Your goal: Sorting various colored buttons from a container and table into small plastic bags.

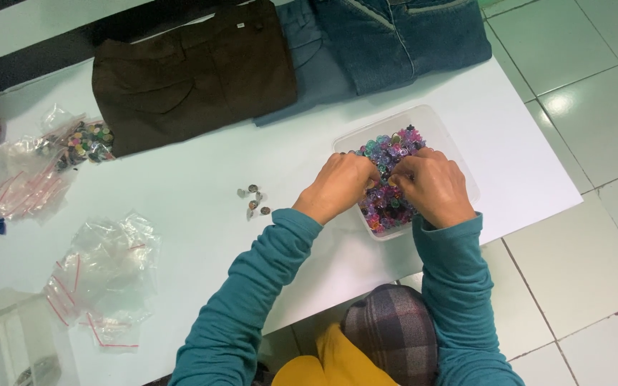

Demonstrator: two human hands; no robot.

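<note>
A clear plastic tub (438, 125) on the white table (180, 193) is filled with small coloured translucent buttons (391, 150). Both hands reach into it. My left hand (339, 184) rests on the tub's left side with fingers curled down among the buttons. My right hand (434, 187) lies over the middle, fingertips pinched together toward the left hand around something small that I cannot make out. A few loose dark metal buttons (253, 200) lie on the table just left of my left hand.
Folded brown trousers (194, 75) and blue jeans (395, 39) lie at the table's far edge. Small clear zip bags (105, 268) lie at the near left, and a bag of mixed buttons (87, 141) at the far left. A clear container (30, 343) stands at the bottom left.
</note>
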